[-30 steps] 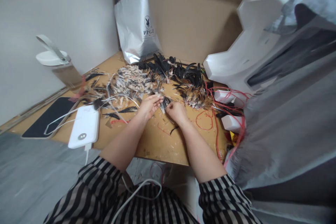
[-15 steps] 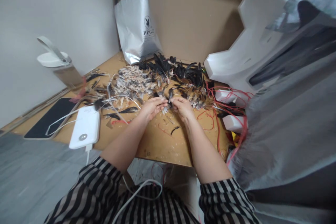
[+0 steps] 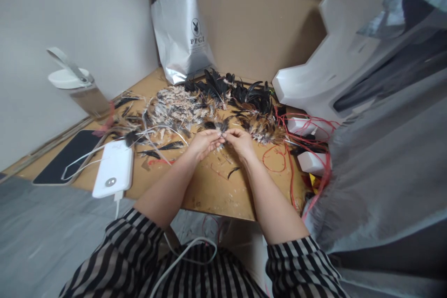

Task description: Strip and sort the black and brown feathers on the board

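Over the middle of the wooden table (image 3: 216, 191), my left hand (image 3: 206, 143) and my right hand (image 3: 240, 142) meet at their fingertips. Both are closed in a pinch on a small dark feather (image 3: 222, 125) that sticks up between them. Just beyond lies a pile of pale, fluffy feathers (image 3: 178, 107), with black feathers (image 3: 213, 86) behind it. Brown feathers (image 3: 263, 128) are heaped to the right of my right hand. One small curved dark feather (image 3: 233, 172) rests on the wood nearer to me.
A white power bank (image 3: 113, 167) with cables and a dark phone (image 3: 68, 156) lie at left, near a lidded bottle (image 3: 89, 95). A silver bag (image 3: 181, 32) stands at the back. Red strings (image 3: 291, 172) and white plugs (image 3: 312, 162) crowd the right edge beside grey cloth (image 3: 380, 172).
My fingertips have come closer together around the feather, my right hand shifting slightly left. The feather tips now stand up above my fingers. The things on the table stay put.
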`<control>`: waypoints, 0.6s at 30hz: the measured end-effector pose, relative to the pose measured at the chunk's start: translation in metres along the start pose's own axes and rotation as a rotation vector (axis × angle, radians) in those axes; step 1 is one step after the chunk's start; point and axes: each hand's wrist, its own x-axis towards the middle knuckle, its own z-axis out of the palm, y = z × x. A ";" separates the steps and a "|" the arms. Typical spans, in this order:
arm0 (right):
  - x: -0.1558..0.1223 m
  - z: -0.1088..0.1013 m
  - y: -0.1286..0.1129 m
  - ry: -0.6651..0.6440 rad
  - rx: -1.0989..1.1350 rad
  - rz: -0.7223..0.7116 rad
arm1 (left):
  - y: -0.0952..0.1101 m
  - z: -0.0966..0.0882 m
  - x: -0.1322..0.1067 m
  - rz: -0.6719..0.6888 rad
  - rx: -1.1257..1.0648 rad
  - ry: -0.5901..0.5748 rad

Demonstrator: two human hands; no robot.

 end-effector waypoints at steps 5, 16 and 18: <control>0.003 -0.003 0.003 -0.057 0.076 0.120 | 0.000 0.002 -0.001 0.048 0.023 0.002; 0.002 -0.005 -0.002 -0.057 0.123 0.042 | 0.000 -0.004 -0.002 0.010 0.110 -0.085; 0.001 -0.004 -0.004 -0.054 0.109 0.026 | 0.000 -0.004 -0.002 0.000 0.121 -0.101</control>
